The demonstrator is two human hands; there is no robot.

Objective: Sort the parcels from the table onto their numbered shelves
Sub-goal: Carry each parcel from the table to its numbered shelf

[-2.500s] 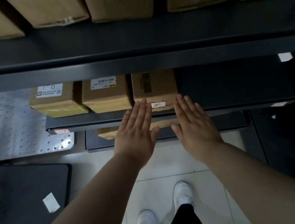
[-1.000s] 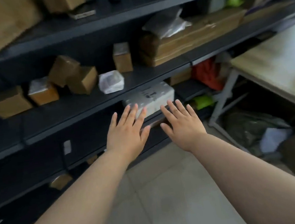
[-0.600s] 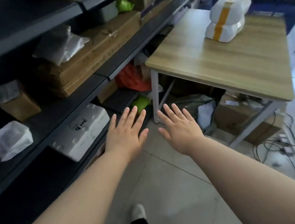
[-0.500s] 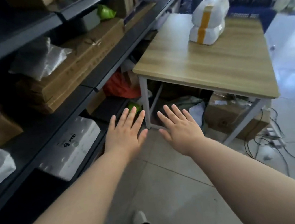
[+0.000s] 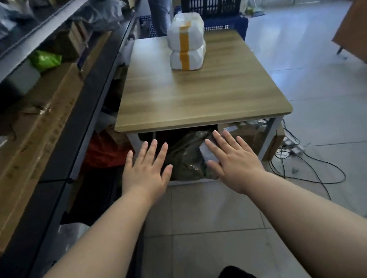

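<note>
Legible text, labels, numbers: none. White wrapped parcel (image 5: 186,44) at 12 o'clock on the wooden table (image 5: 197,94): orange tape band only, no printed label facing the camera. Long cardboard box (image 5: 30,146) on the dark shelving (image 5: 91,97) at 9 to 10 o'clock: surface blurred, any printing or shelf number too smeared to read.

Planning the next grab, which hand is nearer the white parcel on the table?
Right, narrowly. The right hand is almost straight below the parcel; the left hand sits further left. Both are empty.
</note>
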